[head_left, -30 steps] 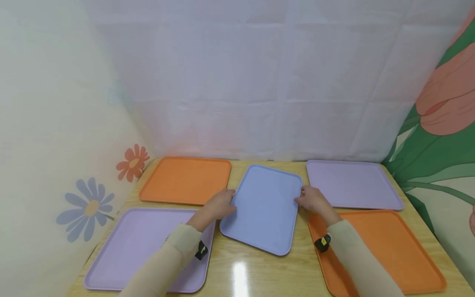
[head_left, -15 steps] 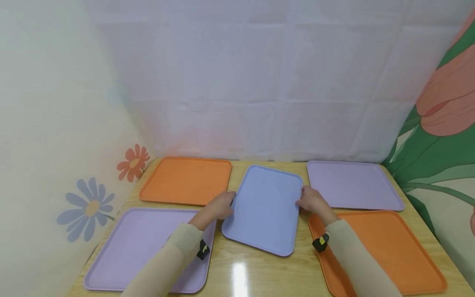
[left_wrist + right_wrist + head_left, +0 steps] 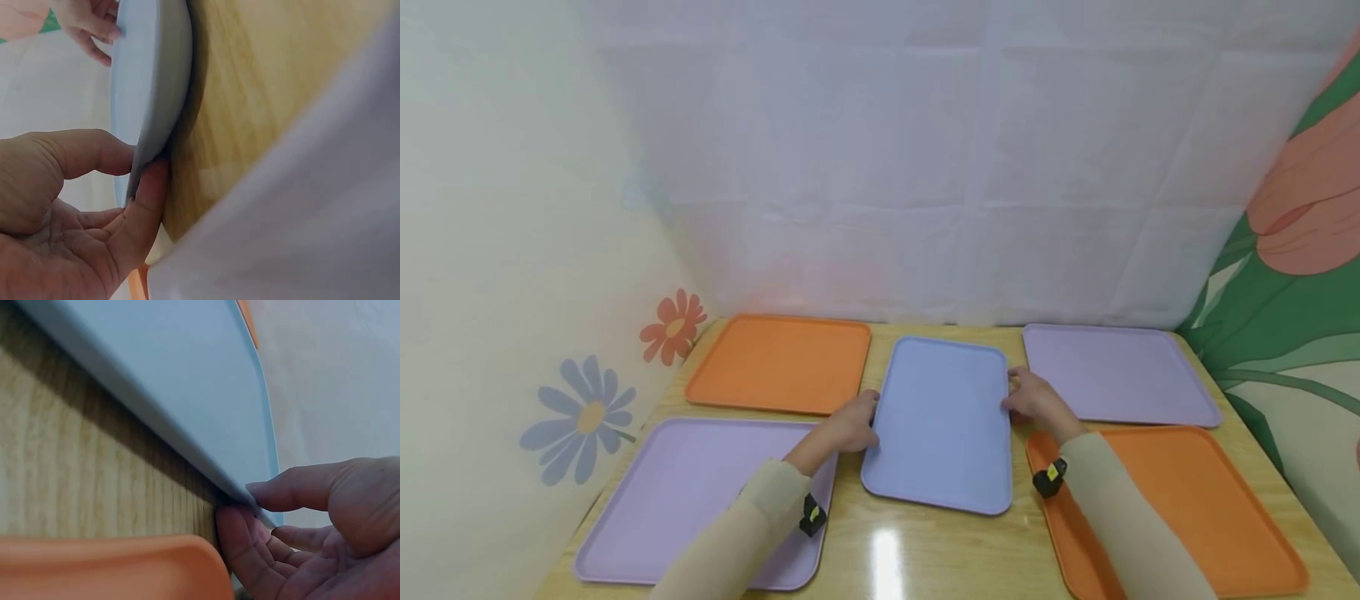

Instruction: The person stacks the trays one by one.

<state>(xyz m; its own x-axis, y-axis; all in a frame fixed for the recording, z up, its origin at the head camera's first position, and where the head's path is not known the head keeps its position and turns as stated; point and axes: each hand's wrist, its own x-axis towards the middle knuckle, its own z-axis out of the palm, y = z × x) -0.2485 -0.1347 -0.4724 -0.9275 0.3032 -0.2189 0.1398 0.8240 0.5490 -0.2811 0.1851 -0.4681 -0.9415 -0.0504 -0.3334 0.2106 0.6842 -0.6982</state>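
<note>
Nearest, the near lilac tray (image 3: 700,492) lies on the left and the near orange tray (image 3: 1195,508) on the right, each with a sleeved forearm across it; a sleeve or one of the black wrist cameras (image 3: 1049,477) could snag a rim and drag that tray askew. Between them is bare table (image 3: 955,550). Beyond that, at the middle, is the blue tray (image 3: 943,425), its long sides running away from the person and slightly askew. The left hand (image 3: 853,423) pinches its left rim and the right hand (image 3: 1036,402) its right rim, thumbs on the upper side, fingers beneath. Shadow shows under the rims, but I cannot tell whether the whole tray is off the wood. Only the edges are held, so uneven release could tip it, and fingers underneath could get trapped if it dropped. Too much sideways drift could knock it into a neighbour: the far orange tray (image 3: 782,362) and far lilac tray (image 3: 1120,375) flank it with narrow gaps. Behind hangs a white cloth (image 3: 880,150).
</note>
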